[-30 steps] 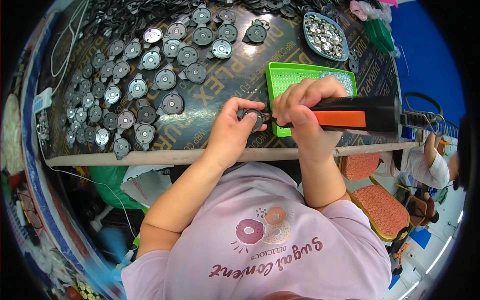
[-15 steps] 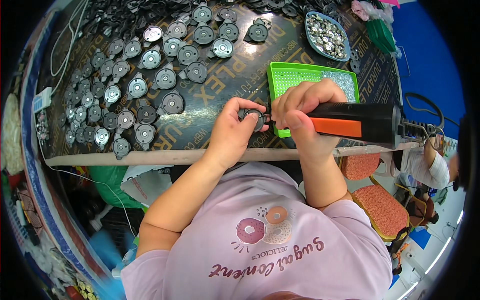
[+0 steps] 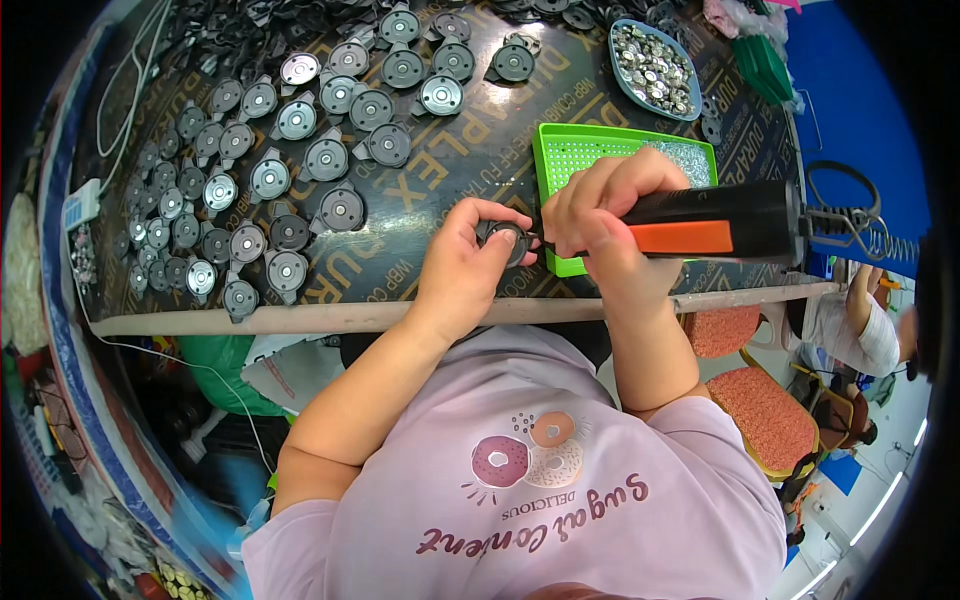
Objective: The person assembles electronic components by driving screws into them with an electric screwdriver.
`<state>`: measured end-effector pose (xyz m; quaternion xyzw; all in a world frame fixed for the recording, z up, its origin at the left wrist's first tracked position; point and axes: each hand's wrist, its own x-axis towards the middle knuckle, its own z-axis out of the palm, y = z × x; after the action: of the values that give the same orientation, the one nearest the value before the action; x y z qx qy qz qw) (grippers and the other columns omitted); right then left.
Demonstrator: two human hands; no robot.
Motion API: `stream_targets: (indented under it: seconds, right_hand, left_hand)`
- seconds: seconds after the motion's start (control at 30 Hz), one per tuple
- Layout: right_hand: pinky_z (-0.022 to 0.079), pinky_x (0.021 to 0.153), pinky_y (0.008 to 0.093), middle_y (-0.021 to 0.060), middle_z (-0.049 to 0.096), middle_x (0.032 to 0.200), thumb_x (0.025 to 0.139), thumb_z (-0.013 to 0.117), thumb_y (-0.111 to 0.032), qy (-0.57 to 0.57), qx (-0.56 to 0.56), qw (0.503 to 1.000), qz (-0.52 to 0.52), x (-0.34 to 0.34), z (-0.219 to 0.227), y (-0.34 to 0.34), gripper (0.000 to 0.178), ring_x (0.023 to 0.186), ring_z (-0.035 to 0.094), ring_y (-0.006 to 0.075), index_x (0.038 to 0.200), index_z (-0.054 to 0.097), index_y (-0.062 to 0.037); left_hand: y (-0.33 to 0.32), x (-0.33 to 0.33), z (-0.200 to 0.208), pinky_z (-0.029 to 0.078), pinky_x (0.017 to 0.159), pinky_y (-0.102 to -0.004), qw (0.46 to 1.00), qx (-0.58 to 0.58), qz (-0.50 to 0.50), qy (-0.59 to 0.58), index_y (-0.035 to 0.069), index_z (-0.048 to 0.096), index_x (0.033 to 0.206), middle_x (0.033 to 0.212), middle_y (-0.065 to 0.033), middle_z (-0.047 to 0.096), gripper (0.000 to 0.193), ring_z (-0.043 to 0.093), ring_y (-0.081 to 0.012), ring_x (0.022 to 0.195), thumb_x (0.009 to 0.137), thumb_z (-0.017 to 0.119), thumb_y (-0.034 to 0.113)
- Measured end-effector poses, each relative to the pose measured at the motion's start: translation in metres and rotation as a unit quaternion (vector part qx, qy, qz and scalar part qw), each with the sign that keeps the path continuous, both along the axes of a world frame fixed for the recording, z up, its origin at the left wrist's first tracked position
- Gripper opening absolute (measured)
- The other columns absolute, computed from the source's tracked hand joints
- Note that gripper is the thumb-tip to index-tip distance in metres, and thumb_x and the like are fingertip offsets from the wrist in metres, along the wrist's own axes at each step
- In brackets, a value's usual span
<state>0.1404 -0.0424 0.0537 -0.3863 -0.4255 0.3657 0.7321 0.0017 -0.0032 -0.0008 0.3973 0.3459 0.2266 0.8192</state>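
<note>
My left hand (image 3: 462,262) is closed around a small round dark part (image 3: 513,246), pinched between thumb and fingers just above the table's front edge. In my right hand (image 3: 622,222) is a black electric screwdriver (image 3: 760,222) with an orange strip, lying almost level. Its tip end points left at the part, close to my left fingertips; whether the two touch I cannot tell. Behind my right hand stands a bright green tray (image 3: 590,150) with small silvery screws (image 3: 690,165) in its right end, partly hidden by the hand.
Many round grey parts with tabs (image 3: 326,158) cover the table's left and middle. A blue-rimmed tray of small metal pieces (image 3: 655,72) stands at the back right. A coiled cord (image 3: 885,243) hangs from the screwdriver. Red-seated chairs (image 3: 765,420) and another person (image 3: 855,325) are at right.
The screwdriver's rear end has risen slightly toward the far side, and its coiled cord has swung out to the right. My left hand keeps its hold on the round part.
</note>
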Motion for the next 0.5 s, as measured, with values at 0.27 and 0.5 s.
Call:
stream_targets:
  seconds: [0.27,0.5]
  right_hand:
    - [0.047,0.055,0.0243,0.0058,0.057,0.065,0.073,0.072,0.005,-0.045,0.009,0.995,-0.091,-0.018,-0.001,-0.003,0.032,0.056,0.054,0.0118,0.082,0.043,-0.0044]
    - [0.048,0.055,0.0285,0.0057,0.056,0.069,0.07,0.081,-0.002,-0.026,0.105,0.994,0.012,0.002,0.01,-0.007,0.038,0.057,0.054,0.0135,0.086,0.046,-0.0071]
  left_hand:
    - [-0.003,0.002,-0.003,0.055,0.082,-0.0295,1.0,0.009,0.021,-0.017,-0.003,0.046,0.106,0.107,-0.013,0.057,0.014,0.06,-0.0155,0.091,0.093,0.047,0.0]
    - [-0.005,-0.004,-0.001,0.054,0.081,-0.0284,0.998,0.056,0.003,0.009,-0.002,0.048,0.106,0.105,-0.0109,0.057,0.013,0.06,-0.0151,0.093,0.093,0.046,-0.001]
